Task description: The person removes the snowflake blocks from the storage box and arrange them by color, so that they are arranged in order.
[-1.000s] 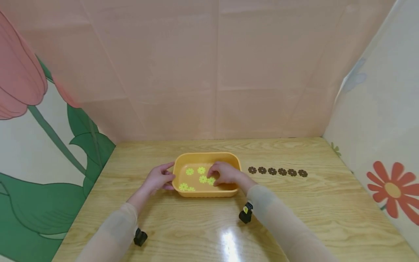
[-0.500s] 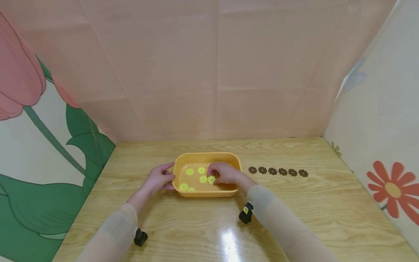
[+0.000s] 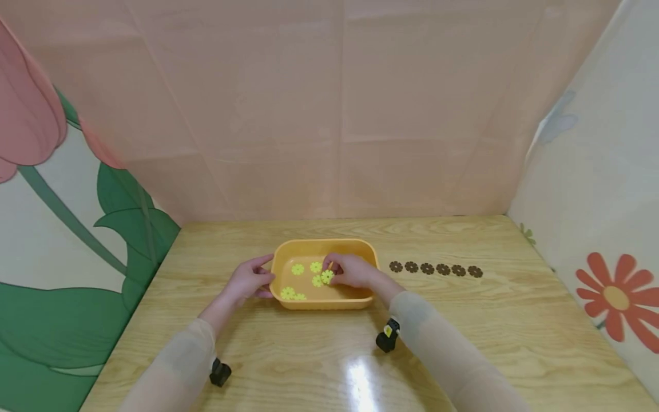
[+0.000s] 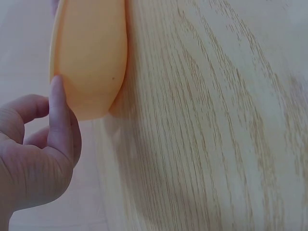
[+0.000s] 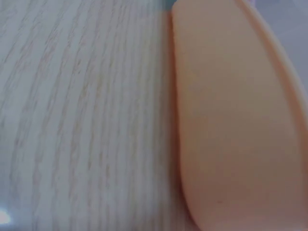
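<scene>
An orange-yellow plastic basin (image 3: 329, 305) stands on the table, with several yellow flower-shaped pieces (image 3: 297, 269) lying in it. My right hand (image 3: 351, 270) reaches into the basin over its right side. Thumb and fingers pinch one yellow flower-shaped piece (image 3: 327, 277), next to another one. At the basin's left end is my left hand (image 3: 249, 279), fingers spread, touching the rim from outside. The left wrist view shows its thumb (image 4: 58, 103) laid straight against the basin wall (image 4: 94, 57). In the right wrist view the basin wall (image 5: 236, 115) fills the right side and the hand is hidden.
Right of the basin, several dark brown flower-shaped pieces (image 3: 427, 268) lie in a row on the wooden table (image 3: 288, 355). A pinkish sheet (image 3: 329, 114) closes off the back. Panels printed with flowers (image 3: 618, 297) stand on both sides.
The right hand has shifted slightly left and up with the yellow flower-shaped piece between its fingers. That piece now sits closer to its neighbour. The left hand stays at the basin's end.
</scene>
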Action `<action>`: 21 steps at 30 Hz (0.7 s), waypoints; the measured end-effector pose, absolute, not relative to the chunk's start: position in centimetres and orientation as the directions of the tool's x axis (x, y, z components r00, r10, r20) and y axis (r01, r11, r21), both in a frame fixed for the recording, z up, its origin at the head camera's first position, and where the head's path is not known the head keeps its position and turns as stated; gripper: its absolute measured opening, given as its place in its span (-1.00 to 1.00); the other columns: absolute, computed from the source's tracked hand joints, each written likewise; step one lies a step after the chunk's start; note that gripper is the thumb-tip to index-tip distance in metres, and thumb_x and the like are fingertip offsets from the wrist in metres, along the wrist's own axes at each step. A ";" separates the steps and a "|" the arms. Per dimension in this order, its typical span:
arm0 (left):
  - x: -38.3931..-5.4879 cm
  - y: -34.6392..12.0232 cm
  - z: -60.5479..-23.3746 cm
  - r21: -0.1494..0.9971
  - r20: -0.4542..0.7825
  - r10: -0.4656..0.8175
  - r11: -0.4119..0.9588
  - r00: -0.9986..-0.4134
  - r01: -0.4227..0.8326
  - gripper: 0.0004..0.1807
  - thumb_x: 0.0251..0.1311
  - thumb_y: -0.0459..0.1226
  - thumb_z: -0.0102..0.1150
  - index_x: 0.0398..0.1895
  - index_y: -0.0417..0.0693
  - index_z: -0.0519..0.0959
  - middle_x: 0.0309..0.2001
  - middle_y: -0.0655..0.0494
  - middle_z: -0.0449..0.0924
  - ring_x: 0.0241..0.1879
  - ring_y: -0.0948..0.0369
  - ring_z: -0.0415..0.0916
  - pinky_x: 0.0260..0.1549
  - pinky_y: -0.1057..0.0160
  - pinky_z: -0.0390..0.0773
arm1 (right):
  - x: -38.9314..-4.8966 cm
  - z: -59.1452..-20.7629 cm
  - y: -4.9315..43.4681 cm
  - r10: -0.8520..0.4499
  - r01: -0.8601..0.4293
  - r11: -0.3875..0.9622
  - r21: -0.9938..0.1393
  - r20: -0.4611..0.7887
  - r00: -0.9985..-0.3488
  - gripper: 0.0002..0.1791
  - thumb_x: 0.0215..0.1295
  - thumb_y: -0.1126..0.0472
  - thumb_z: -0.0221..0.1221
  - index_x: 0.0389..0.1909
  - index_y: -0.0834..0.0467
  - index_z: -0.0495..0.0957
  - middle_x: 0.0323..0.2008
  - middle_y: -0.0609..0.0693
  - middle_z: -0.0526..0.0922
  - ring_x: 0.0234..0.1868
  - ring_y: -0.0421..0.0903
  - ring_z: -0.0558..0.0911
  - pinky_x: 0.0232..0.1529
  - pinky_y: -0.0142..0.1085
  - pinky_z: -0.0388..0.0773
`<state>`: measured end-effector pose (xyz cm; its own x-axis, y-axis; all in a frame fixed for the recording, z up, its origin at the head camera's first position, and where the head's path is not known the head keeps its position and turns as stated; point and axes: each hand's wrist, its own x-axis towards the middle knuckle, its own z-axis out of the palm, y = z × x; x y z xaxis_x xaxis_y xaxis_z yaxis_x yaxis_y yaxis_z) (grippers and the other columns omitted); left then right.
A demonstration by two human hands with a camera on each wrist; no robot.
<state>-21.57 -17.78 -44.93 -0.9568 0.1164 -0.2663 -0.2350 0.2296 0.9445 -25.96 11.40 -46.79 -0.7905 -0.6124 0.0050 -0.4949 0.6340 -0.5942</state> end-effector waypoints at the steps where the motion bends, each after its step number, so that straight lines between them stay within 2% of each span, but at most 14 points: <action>1: -21.6 -17.8 -44.9 0.945 -0.264 0.119 0.228 -0.957 -0.233 -0.33 0.27 -0.50 0.16 0.47 -0.17 0.27 -0.24 -0.08 0.43 -0.48 0.13 0.58 -0.43 0.13 0.78 | -25.9 -46.6 11.4 -0.610 -0.495 0.623 -0.606 0.020 -0.792 -0.73 0.24 0.28 0.35 -0.10 0.03 0.53 -0.33 -0.10 0.55 -0.28 -0.16 0.51 -0.21 -0.28 0.57; 9: -21.5 -17.9 -44.8 0.947 -0.259 0.119 0.226 -0.959 -0.228 -0.33 0.28 -0.51 0.16 0.46 -0.20 0.26 -0.25 -0.08 0.43 -0.47 0.12 0.59 -0.44 0.13 0.78 | -24.1 -43.7 13.3 -0.595 -0.533 0.506 -0.678 0.172 -0.785 -0.72 0.26 0.30 0.33 -0.03 0.10 0.55 -0.30 -0.06 0.55 -0.30 -0.16 0.51 -0.29 -0.32 0.59; 13: -21.5 -17.8 -44.8 0.945 -0.269 0.114 0.223 -0.956 -0.240 -0.33 0.28 -0.51 0.15 0.47 -0.18 0.26 -0.24 -0.09 0.43 -0.45 0.09 0.60 -0.44 0.16 0.78 | -22.9 -42.8 15.7 -0.544 -0.512 0.485 -0.709 0.214 -0.811 -0.71 0.26 0.29 0.33 -0.01 0.12 0.57 -0.30 -0.08 0.56 -0.32 -0.14 0.50 -0.35 -0.34 0.56; 21: -21.7 -17.8 -45.0 0.944 -0.275 0.110 0.220 -0.955 -0.246 -0.33 0.28 -0.51 0.14 0.47 -0.15 0.28 -0.23 -0.10 0.43 -0.47 0.13 0.59 -0.44 0.16 0.78 | -21.3 -43.4 21.7 -0.372 -0.437 0.556 -0.707 0.258 -0.891 -0.70 0.20 0.30 0.37 -0.06 0.19 0.58 -0.32 -0.06 0.58 -0.34 -0.11 0.50 -0.40 -0.38 0.54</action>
